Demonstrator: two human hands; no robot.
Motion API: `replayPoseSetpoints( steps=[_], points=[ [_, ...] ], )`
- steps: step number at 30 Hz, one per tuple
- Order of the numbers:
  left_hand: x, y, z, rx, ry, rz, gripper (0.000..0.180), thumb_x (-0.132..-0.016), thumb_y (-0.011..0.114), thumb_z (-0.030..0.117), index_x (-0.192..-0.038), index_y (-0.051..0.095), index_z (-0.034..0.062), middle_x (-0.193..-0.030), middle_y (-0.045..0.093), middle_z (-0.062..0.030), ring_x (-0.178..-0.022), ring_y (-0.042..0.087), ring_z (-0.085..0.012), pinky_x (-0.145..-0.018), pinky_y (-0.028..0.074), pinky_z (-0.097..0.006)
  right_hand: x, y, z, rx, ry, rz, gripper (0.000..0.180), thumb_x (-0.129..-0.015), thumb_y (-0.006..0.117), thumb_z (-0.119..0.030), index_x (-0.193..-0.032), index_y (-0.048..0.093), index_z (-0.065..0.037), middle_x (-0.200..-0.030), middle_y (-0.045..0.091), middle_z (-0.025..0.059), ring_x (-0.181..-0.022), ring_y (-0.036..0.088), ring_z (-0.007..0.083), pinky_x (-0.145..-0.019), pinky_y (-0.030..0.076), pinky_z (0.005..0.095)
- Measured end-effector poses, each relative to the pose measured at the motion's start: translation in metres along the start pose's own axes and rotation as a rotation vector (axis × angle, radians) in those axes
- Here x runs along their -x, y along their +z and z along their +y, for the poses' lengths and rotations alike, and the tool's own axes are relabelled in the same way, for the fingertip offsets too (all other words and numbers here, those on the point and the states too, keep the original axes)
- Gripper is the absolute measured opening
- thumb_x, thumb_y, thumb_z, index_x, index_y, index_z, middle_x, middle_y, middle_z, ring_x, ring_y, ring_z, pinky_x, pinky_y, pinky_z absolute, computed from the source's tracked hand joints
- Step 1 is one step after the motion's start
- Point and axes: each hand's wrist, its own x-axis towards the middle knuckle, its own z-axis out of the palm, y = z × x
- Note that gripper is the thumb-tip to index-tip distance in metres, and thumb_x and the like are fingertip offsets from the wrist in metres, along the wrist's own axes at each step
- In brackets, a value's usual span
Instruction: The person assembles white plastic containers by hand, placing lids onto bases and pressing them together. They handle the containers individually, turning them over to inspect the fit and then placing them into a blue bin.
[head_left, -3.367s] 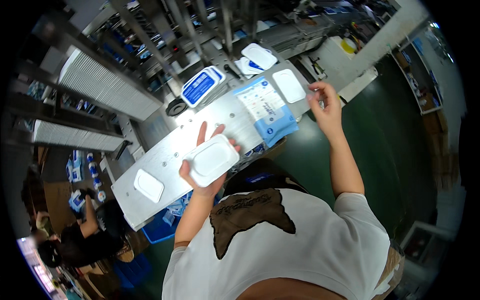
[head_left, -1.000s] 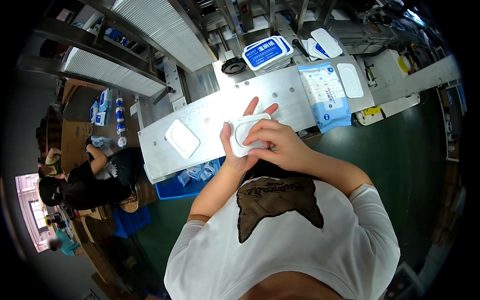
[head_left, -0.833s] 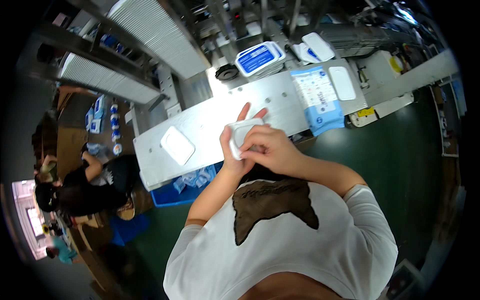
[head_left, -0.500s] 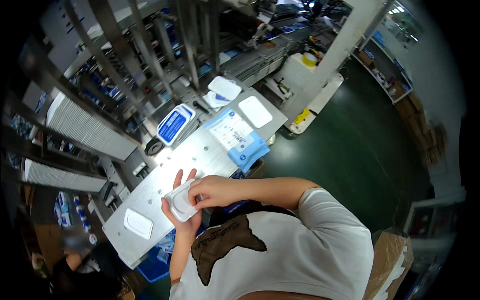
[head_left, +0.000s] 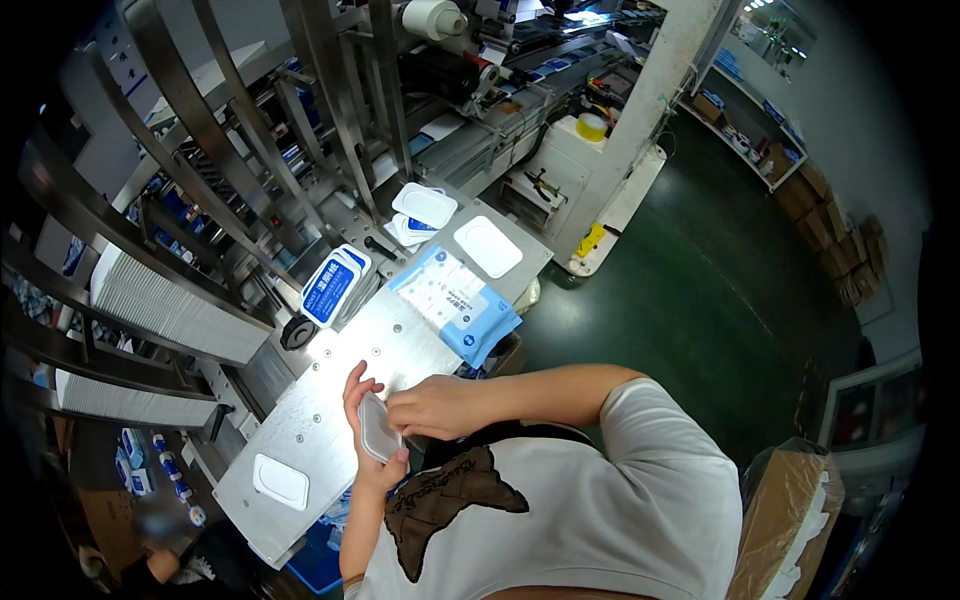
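Note:
A white plastic lid (head_left: 379, 428), rounded-rectangular like those used on wipes packs, stands tilted between my hands above the near edge of the metal table. My left hand (head_left: 365, 405) grips it from the left, with the thumb at its lower end and the fingers at the upper end. From the right, my right hand (head_left: 440, 407) has its fingers bent against the lid's edge; their tips are partly hidden. Another white lid (head_left: 281, 481) lies at the table's left end. A light blue wipes pack (head_left: 455, 305) rests on the table beyond my right hand.
White lids with blue labels (head_left: 335, 287) are stacked at the table's far side, beside several more lids (head_left: 425, 205) and one single lid (head_left: 488, 247). Tall metal guides hold white stacks (head_left: 175, 300) at left. A blue bin (head_left: 318, 560) sits below; another person (head_left: 190, 560) is lower left.
The lid has turned from lying fairly flat in my left palm to a steeper tilt. My left fingers have curled round it, and my right hand has shifted slightly right. The view has shifted.

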Motion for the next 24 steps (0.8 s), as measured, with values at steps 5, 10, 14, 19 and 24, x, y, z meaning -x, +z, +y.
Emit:
replayPoseSetpoints(
  steps=[5, 10, 14, 19, 24],
  points=[
    [-0.018, -0.017, 0.015, -0.835, 0.341, -0.020, 0.083, -0.052, 0.079, 0.034, -0.121, 0.039, 0.0108, -0.145, 0.024, -0.0300, -0.124, 0.032, -0.0410, -0.098, 0.033, -0.050, 0.007, -0.009, 0.004, -0.028, 0.045, -0.103, 0.017, -0.086, 0.061, -0.019, -0.093, 0.054, -0.005, -0.091, 0.056, 0.0121, -0.079, 0.061, 0.0334, -0.066, 0.048, 0.0420],
    [-0.015, -0.035, 0.018, -0.971, 0.325, 0.022, 0.078, -0.055, 0.076, 0.035, -0.120, 0.040, 0.0109, -0.144, 0.027, -0.0297, -0.126, 0.030, -0.0443, -0.097, 0.032, -0.054, 0.011, -0.034, 0.001, -0.246, 0.099, -0.259, 0.012, -0.091, 0.059, -0.016, -0.091, 0.054, -0.005, -0.090, 0.055, 0.0089, -0.081, 0.059, 0.0250, -0.070, 0.046, 0.0372],
    [-0.010, -0.081, 0.012, -1.040, 0.269, 0.235, 0.078, -0.063, 0.067, 0.051, -0.123, 0.042, 0.0079, -0.147, 0.030, -0.0230, -0.130, 0.033, -0.0385, -0.103, 0.029, -0.051, 0.040, -0.078, 0.001, -0.494, 0.295, -0.246, 0.015, -0.088, 0.066, -0.018, -0.087, 0.059, -0.004, -0.085, 0.058, 0.0030, -0.083, 0.057, 0.0126, -0.073, 0.046, 0.0286],
    [0.022, -0.110, 0.004, -0.603, 0.057, 0.498, 0.088, -0.070, 0.062, 0.068, -0.135, 0.041, 0.0122, -0.152, 0.028, -0.0132, -0.122, 0.040, -0.0246, -0.095, 0.036, -0.040, 0.099, -0.119, 0.017, -0.711, 0.547, 0.351, 0.013, -0.084, 0.071, -0.006, -0.090, 0.059, -0.007, -0.091, 0.063, 0.0019, -0.077, 0.057, 0.0084, -0.068, 0.046, 0.0218],
    [0.027, -0.083, -0.013, -0.468, -0.045, 0.443, 0.095, -0.068, 0.059, 0.076, -0.135, 0.039, 0.0117, -0.151, 0.029, -0.0137, -0.116, 0.042, -0.0225, -0.088, 0.038, -0.034, 0.130, -0.117, 0.024, -0.965, 0.615, 0.633, 0.027, -0.084, 0.069, 0.000, -0.101, 0.049, -0.008, -0.085, 0.059, 0.0022, -0.056, 0.047, 0.0035, -0.047, 0.032, 0.0173]
  ],
)
